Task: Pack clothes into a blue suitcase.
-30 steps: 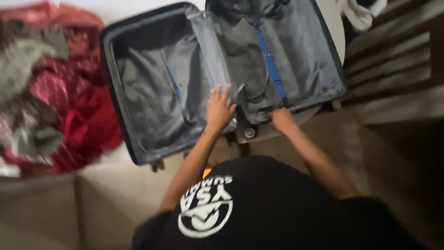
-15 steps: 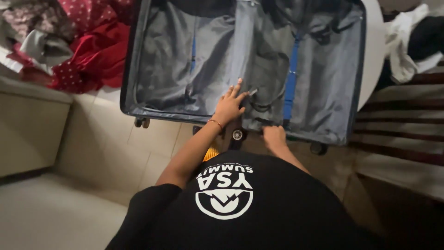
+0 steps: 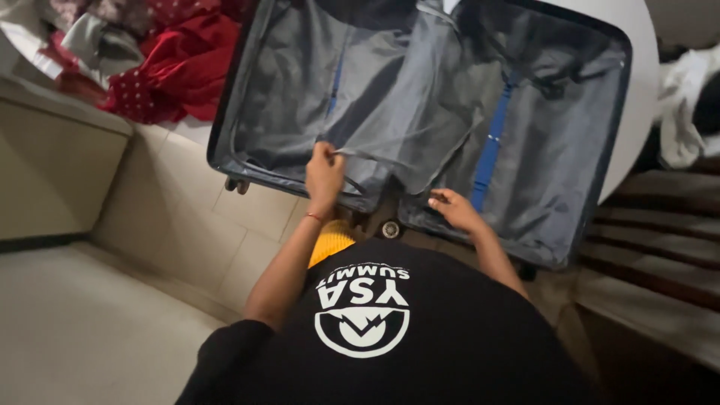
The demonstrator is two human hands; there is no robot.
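An open dark hard-shell suitcase (image 3: pixel 607 150) lies flat in front of me, both halves lined in grey fabric, with blue straps (image 3: pixel 491 146) across the right half. My left hand (image 3: pixel 324 174) pinches the edge of the grey divider flap (image 3: pixel 405 112) at the near rim of the left half and lifts it. My right hand (image 3: pixel 454 208) rests with fingers spread on the near rim of the right half, holding nothing. Both halves look empty of clothes.
A heap of red and patterned clothes (image 3: pixel 161 64) lies at the upper left beside the case. White and dark garments (image 3: pixel 686 105) sit at the right edge over a slatted wooden surface (image 3: pixel 652 247). The suitcase wheels (image 3: pixel 389 229) face me above the pale tiled floor (image 3: pixel 97 322).
My left hand went from lying flat on the lining to gripping the divider flap and has shifted left. The view has moved, so the suitcase sits more to the right.
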